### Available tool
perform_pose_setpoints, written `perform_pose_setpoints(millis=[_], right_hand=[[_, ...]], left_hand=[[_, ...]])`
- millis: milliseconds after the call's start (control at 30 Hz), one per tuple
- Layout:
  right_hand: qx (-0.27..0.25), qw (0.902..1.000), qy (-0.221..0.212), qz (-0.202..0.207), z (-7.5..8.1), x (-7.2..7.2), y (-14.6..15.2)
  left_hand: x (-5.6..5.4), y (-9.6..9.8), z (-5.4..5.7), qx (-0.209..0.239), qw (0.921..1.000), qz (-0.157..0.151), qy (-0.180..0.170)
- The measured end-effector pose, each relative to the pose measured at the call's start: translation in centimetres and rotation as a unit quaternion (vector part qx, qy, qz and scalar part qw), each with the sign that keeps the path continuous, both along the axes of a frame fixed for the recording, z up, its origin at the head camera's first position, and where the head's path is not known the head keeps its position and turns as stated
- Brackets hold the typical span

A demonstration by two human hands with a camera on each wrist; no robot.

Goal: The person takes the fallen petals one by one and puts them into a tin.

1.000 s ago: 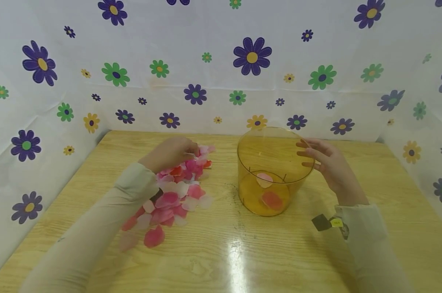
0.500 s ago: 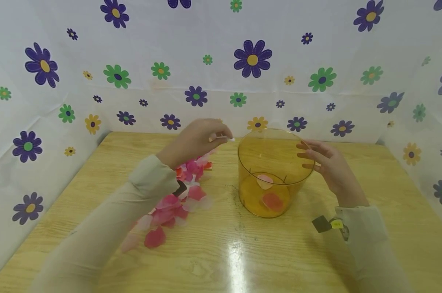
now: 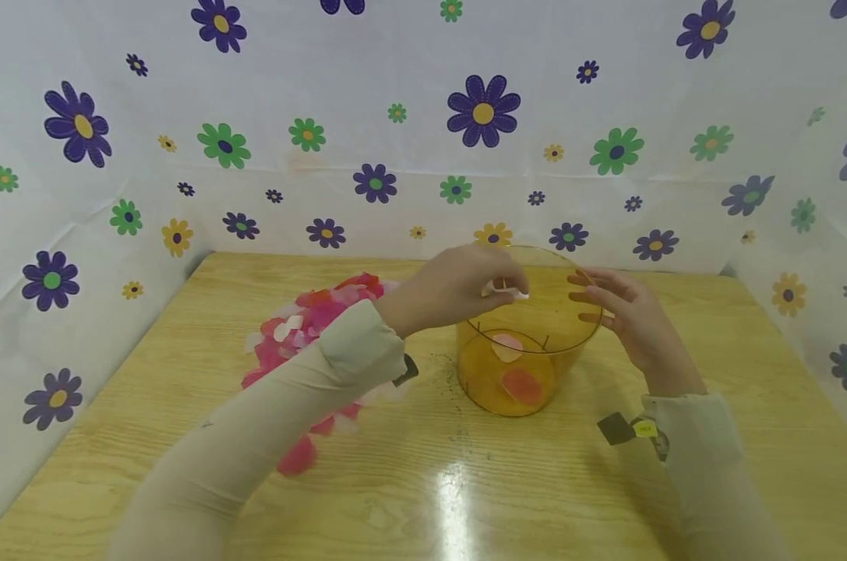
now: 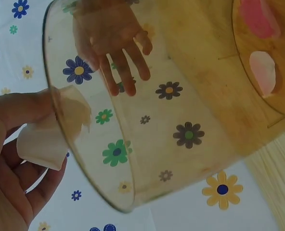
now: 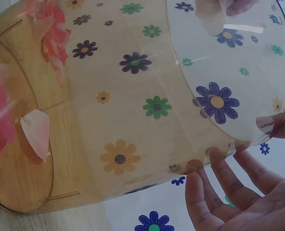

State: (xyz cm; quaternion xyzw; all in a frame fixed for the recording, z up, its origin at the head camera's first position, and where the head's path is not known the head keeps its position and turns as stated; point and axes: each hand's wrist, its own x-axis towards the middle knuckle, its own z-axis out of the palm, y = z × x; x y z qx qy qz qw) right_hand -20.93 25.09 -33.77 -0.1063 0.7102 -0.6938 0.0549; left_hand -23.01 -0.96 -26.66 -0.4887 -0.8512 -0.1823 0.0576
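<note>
A transparent amber bucket (image 3: pixel 475 370) stands upright on the table. Seen through its wall, a pale pink petal (image 3: pixel 507 347) and a red-pink petal (image 3: pixel 524 386) lie at the bottom. My left hand (image 3: pixel 451 288) is over the bucket's mouth, pinching a white petal (image 4: pixel 44 144) between thumb and fingers. On the far right side, my right hand (image 3: pixel 637 323) rests spread fingers (image 5: pixel 229 185) against the outer wall near the rim. Left of the bucket lies a loose pile of pink, red and white petals (image 3: pixel 304 327), partly covered by my left forearm.
The wood-grain table (image 3: pixel 535 483) carries everything. White cloth with printed flowers (image 3: pixel 423 93) encloses it at the back and both sides. A black tag with a yellow label (image 3: pixel 645 427) hangs at my right wrist.
My left hand has lifted from the petal pile and moved right, bringing a white petal over the bucket's mouth. My right hand and the bucket have stayed in place.
</note>
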Motion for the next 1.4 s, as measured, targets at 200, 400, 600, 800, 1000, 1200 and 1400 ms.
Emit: perform_pose_setpoints(millis=[200,400,600,800,1000,1200,1400], right_hand=[[0.008,1.0000,0.000,-0.001,0.1,0.0,-0.1],[0.011,0.9999,0.005,0.002,0.1,0.0,0.0],[0.015,0.9998,0.010,0.003,0.2,-0.1,0.0],[0.015,0.9999,0.007,0.002,0.2,-0.2,-0.1],[0.006,1.0000,0.001,0.002,0.3,-0.2,0.0],[0.000,1.0000,-0.001,0.002,0.3,-0.2,0.1],[-0.002,1.0000,-0.003,0.004,0.1,-0.1,0.2]], left_hand=[[-0.1,0.9,-0.5,-0.033,0.9994,-0.009,-0.009],[-0.2,1.1,-0.8,-0.040,0.9989,-0.006,-0.021],[-0.3,1.3,-1.0,-0.046,0.9986,-0.003,-0.027],[-0.2,1.4,-1.0,-0.071,0.9973,0.000,-0.020],[-0.3,0.8,-1.0,-0.069,0.9975,0.009,-0.011],[0.0,-0.8,-0.9,-0.057,0.9971,0.014,0.049],[0.8,-3.9,-0.3,-0.084,0.9864,0.049,0.133]])
